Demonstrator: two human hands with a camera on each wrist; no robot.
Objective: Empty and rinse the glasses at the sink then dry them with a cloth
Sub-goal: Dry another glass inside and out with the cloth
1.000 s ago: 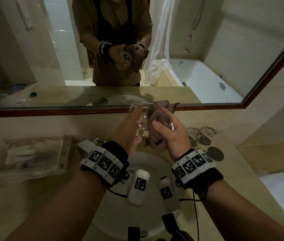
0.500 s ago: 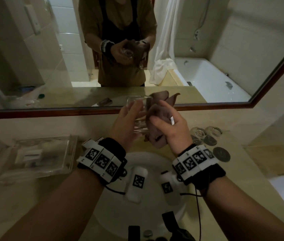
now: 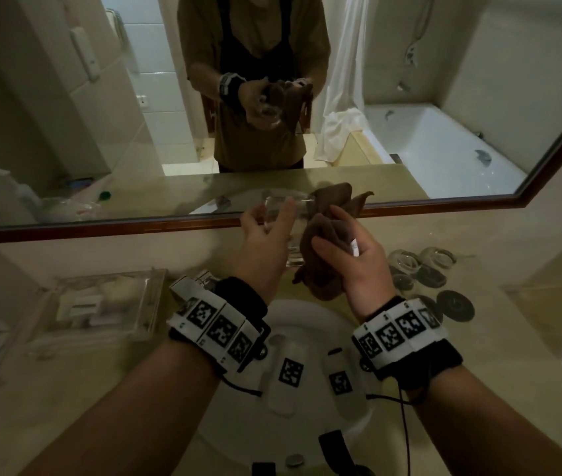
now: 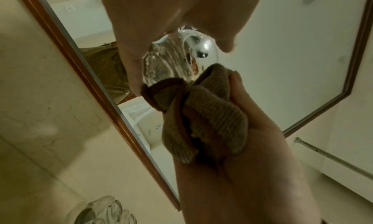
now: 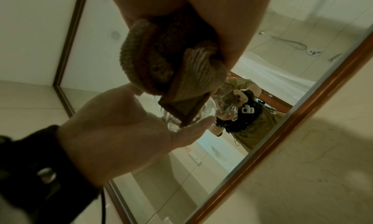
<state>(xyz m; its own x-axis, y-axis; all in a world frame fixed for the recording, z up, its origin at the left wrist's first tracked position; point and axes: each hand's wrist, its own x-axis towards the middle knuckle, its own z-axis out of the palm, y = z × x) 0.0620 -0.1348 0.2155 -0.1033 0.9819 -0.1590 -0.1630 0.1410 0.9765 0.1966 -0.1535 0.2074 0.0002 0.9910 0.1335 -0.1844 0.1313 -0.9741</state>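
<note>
A clear drinking glass [image 3: 284, 221] is held up over the white sink [image 3: 293, 324], in front of the mirror. My left hand [image 3: 269, 228] grips it from the left, thumb and fingers curled round its wall. My right hand [image 3: 331, 231] clutches a bunched brown cloth [image 3: 321, 259] and presses it against the glass's right side. In the left wrist view the glass [image 4: 177, 58] shows water streaks and the cloth [image 4: 201, 115] covers its far end. In the right wrist view the cloth [image 5: 161, 60] hides most of the glass [image 5: 173, 120].
Other clear glasses [image 3: 417, 266] and round dark coasters [image 3: 454, 304] sit on the counter to the right of the sink. A clear tray [image 3: 101, 304] with small items lies to the left. The mirror's wooden frame [image 3: 135, 226] runs just behind the hands.
Both hands, with glass and cloth, have lifted a little toward the mirror. The cloth has shifted slightly on the glass. Both grips are unchanged.
</note>
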